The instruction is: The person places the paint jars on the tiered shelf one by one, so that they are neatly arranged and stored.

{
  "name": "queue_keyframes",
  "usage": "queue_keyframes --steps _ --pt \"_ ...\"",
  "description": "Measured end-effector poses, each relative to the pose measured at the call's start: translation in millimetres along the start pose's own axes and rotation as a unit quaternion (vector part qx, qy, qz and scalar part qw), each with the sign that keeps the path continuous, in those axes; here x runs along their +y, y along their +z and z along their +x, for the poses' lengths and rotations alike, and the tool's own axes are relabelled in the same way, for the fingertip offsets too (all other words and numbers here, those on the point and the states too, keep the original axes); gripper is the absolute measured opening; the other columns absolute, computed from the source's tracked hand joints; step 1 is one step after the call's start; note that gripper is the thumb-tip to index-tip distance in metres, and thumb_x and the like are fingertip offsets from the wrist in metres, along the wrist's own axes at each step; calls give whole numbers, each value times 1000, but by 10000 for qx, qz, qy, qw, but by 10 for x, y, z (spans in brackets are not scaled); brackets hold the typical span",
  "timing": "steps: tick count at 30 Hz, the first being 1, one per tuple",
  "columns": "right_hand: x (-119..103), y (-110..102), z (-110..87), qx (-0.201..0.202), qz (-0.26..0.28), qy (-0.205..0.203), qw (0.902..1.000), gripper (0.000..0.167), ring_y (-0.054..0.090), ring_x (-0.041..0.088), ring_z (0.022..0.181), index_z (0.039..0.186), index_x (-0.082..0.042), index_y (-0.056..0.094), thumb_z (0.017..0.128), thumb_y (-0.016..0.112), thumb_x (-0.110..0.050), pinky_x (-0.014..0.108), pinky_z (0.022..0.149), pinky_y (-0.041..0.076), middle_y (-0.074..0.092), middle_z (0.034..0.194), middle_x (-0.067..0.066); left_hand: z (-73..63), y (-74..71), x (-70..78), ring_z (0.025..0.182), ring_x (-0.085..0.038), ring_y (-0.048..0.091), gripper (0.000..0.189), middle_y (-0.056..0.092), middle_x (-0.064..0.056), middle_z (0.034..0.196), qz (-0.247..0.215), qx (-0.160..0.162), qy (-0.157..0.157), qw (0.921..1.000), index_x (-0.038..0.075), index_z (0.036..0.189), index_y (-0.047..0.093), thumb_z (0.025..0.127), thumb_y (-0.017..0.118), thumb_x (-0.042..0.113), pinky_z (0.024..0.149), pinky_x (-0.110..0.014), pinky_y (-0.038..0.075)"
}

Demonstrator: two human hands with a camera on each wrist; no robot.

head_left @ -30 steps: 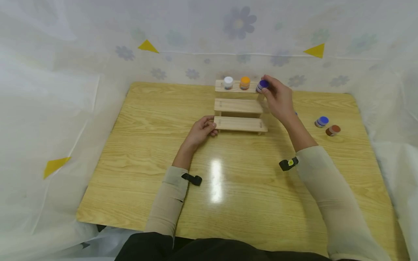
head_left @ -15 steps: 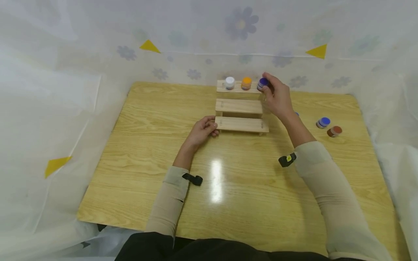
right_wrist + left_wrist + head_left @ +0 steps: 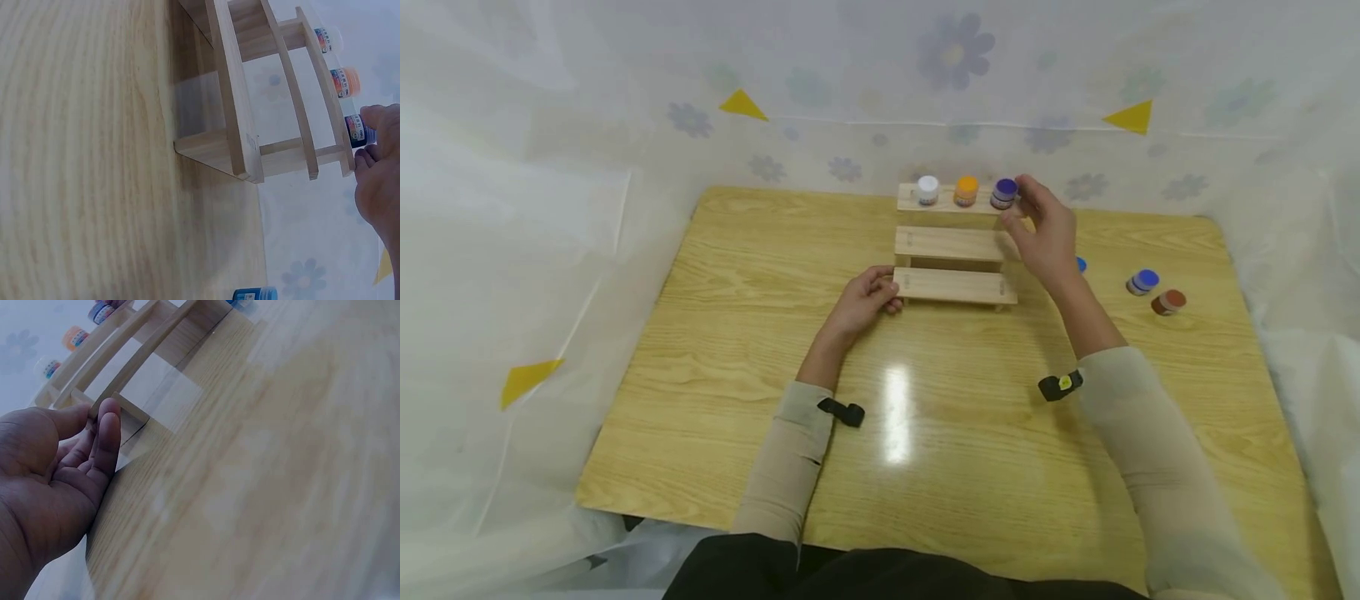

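Observation:
A three-step wooden stand (image 3: 955,286) stands at the back of the table. On its top step are a white paint jar (image 3: 927,191), an orange paint jar (image 3: 966,192) and a dark purple paint jar (image 3: 1003,194), all upright in a row. My left hand (image 3: 865,302) pinches the left end of the lowest step between thumb and fingers; the left wrist view shows this grip (image 3: 69,456) up close. Beside the purple jar, my right hand (image 3: 1047,237) has thumb and fingers spread apart, fingertips right at the jar's right side.
To the right on the wooden table (image 3: 700,333) stand a blue-lidded jar (image 3: 1142,282) and a brown-lidded jar (image 3: 1168,302). Another blue jar (image 3: 255,294) is partly hidden behind the right wrist in the head view. A flowered white sheet (image 3: 842,83) hangs behind the table.
The purple jar has settled upright at the right of the top step. My right hand has loosened from it and drawn slightly right. The left hand keeps its hold on the stand.

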State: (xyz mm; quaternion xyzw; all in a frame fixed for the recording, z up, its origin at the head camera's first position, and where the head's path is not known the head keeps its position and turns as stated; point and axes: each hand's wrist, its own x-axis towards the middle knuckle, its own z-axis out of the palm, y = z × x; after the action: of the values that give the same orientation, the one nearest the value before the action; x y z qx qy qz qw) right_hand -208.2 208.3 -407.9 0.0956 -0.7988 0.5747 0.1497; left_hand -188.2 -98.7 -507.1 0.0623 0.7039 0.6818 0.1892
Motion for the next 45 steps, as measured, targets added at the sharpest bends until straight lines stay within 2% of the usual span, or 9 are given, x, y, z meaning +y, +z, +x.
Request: queue_keyframes --steps 4,11,15,24,30,36,42,45 --pt "-86 -23 -122 60 294 166 9994 60 45 41 148 152 15 42 97 65 13 40 124 37 44 156 34 -4 6 15 89 -20 72 49 71 -14 106 19 -12 15 10000 2 155 47 109 61 15 80 -31 62" --pt "166 -63 -250 334 409 310 9981 62 49 31 147 153 6 48 96 72 9 34 122 40 50 156 24 2 20 17 91 -21 72 49 71 -14 107 29 -21 -7 10000 2 155 47 110 61 15 82 -32 62" --pt "233 -68 -360 422 591 296 9969 60 51 27 145 152 4 52 95 74 6 33 121 41 53 154 23 -2 19 11 92 -21 72 49 70 -14 107 -42 12 -64 10000 3 155 47 109 61 13 83 -32 62" --pt "377 -147 -702 512 641 233 9964 54 54 34 140 145 7 58 94 74 11 36 119 44 61 145 19 1 23 -11 92 -21 72 48 70 -14 109 -134 9 -73 9999 3 155 48 109 61 14 83 -31 62" --pt "552 -230 -903 510 611 624 9949 54 55 34 140 146 7 56 95 74 8 37 118 45 61 145 19 -5 24 5 90 -20 71 48 69 -15 108 -113 58 -13 9999 2 154 48 109 61 13 81 -29 62" --pt "670 -284 -1044 656 641 1077 9899 53 55 37 139 145 8 58 96 75 5 39 118 46 60 144 25 -14 15 -5 91 -20 72 50 69 -14 107 -74 19 -42 10000 2 156 47 109 61 14 82 -30 62" --pt "707 -379 -1109 776 606 1676 9809 56 54 33 141 147 2 58 96 79 -6 30 117 45 58 148 25 -6 20 2 91 -20 72 50 69 -13 106 -113 33 -5 9999 1 155 47 109 61 13 81 -29 62" --pt "730 -430 -1127 858 627 1827 9774 56 55 32 140 147 2 59 96 79 -7 26 116 45 58 148 25 -8 22 7 91 -20 72 49 69 -14 106 -140 30 -13 9999 1 155 48 109 61 13 81 -29 62"
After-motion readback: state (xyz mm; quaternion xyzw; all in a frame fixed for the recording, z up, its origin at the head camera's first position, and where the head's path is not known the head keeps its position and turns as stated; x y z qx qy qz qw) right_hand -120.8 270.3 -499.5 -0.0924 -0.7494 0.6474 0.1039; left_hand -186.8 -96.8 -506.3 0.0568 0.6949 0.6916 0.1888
